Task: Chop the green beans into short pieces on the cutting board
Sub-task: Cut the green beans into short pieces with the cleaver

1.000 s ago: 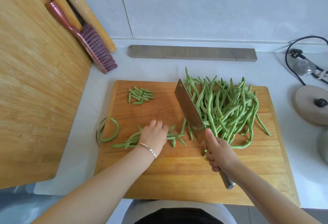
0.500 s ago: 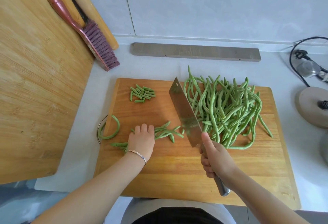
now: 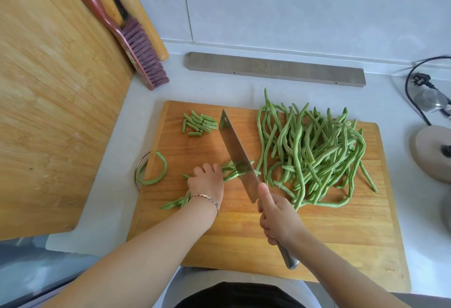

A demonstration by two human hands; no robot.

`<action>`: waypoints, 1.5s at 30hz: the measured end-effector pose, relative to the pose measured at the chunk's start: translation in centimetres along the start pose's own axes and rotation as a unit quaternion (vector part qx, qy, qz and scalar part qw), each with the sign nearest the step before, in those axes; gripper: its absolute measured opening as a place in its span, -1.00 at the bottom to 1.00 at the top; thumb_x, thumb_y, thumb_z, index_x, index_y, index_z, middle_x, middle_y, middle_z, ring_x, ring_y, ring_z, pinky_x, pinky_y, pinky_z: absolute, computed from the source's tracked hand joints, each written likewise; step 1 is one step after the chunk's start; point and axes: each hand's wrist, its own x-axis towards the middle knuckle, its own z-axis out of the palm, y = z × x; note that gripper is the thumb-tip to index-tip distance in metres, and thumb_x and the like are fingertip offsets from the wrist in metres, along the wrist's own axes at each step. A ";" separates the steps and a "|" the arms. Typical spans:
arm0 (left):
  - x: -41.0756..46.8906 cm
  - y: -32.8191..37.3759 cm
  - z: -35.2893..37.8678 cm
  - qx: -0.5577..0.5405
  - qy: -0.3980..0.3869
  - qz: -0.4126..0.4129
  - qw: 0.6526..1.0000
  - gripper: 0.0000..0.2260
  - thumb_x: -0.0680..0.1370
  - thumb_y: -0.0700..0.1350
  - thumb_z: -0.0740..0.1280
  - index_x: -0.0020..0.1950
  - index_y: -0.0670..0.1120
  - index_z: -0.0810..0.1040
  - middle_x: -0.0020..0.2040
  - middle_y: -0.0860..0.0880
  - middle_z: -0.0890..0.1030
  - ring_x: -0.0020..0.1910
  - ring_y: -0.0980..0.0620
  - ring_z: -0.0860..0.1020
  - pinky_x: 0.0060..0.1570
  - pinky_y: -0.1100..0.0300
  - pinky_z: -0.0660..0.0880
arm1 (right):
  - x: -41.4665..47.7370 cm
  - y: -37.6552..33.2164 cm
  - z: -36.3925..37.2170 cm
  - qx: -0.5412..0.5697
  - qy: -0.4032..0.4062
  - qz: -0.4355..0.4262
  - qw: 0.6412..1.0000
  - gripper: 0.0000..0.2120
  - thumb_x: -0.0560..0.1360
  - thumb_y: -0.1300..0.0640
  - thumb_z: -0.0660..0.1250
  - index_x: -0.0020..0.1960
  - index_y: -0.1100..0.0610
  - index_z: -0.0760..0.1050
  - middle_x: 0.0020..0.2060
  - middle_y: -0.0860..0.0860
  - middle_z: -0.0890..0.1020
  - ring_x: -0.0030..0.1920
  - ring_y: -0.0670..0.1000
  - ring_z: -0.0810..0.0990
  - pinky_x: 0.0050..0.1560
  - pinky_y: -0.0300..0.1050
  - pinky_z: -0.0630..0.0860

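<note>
A wooden cutting board (image 3: 256, 239) lies on the pale counter. A big heap of long green beans (image 3: 314, 154) covers its right half. Several short cut pieces (image 3: 199, 123) sit at its far left corner. My left hand (image 3: 207, 182) presses down on a small bundle of beans (image 3: 230, 172) near the board's left side, fingers curled over them. My right hand (image 3: 278, 219) grips the handle of a steel cleaver (image 3: 238, 157), whose blade stands across the bundle's right ends. One curved bean (image 3: 157, 173) hangs over the board's left edge.
A large wooden board (image 3: 48, 93) leans at the left, with a pink brush (image 3: 136, 49) and a rolling pin (image 3: 136, 12) behind it. A grey bar (image 3: 275, 69) lies along the wall. A round base (image 3: 432, 154) and a black cable (image 3: 415, 93) are at the right.
The cleaver has moved left off the bean heap and now stands over the small bundle. My left hand slid left along the bundle, then settled holding it beside the blade.
</note>
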 end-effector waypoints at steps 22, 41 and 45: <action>-0.9 -2.9 -1.4 0.025 0.036 0.080 0.996 -0.33 0.47 0.31 0.16 0.40 -0.12 0.20 0.32 -0.09 0.35 0.31 -0.10 0.30 0.32 -0.18 0.14 | 2.1 0.3 -0.4 0.024 0.017 -0.025 0.999 -0.52 0.56 -0.23 0.00 -0.26 0.15 0.31 -0.60 -0.07 0.26 -0.60 -0.07 0.19 -0.54 -0.26 0.18; -0.3 -4.8 5.3 -0.004 0.295 0.081 0.952 -0.64 0.20 0.11 0.55 -0.28 -0.13 0.56 -0.30 -0.09 0.53 -0.22 -0.09 0.29 -0.22 0.05 0.32 | 0.4 -0.4 2.3 -0.135 -0.038 -0.042 0.989 -0.53 0.55 -0.27 -0.04 -0.26 0.12 0.25 -0.50 -0.03 0.28 -0.55 -0.09 0.25 -0.47 -0.20 0.22; -0.5 -4.7 5.1 0.000 0.264 0.079 0.961 -0.64 0.17 0.09 0.56 -0.29 -0.13 0.56 -0.33 -0.08 0.51 -0.24 -0.08 0.27 -0.26 0.08 0.22 | 1.5 0.1 3.1 -0.192 -0.022 -0.065 0.979 -0.52 0.57 -0.25 -0.06 -0.30 0.10 0.21 -0.45 -0.01 0.31 -0.43 -0.02 0.28 -0.36 -0.14 0.23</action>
